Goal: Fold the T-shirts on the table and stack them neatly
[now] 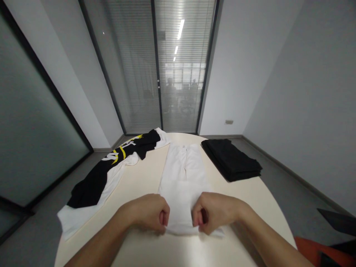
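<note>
White trousers [180, 200] lie lengthwise on the table in front of me, a front seam and small fastening showing at the far end. A layer of the cloth is turned back over the middle. My left hand [152, 213] is closed in a pinch at the near left corner of the trousers. At the near edge, farther right, my right hand [213, 211] also pinches the cloth, its fingers curled in. A bit of white cloth sticks out past the right wrist. The fingertips are partly hidden by the curled fingers.
A round pale table [147, 174] holds everything. Along its left edge sprawls a black and white top [111, 167] with yellow markings. Folded black clothes [230, 159] are stacked at right. An orange and black chair [319, 252] stands at lower right.
</note>
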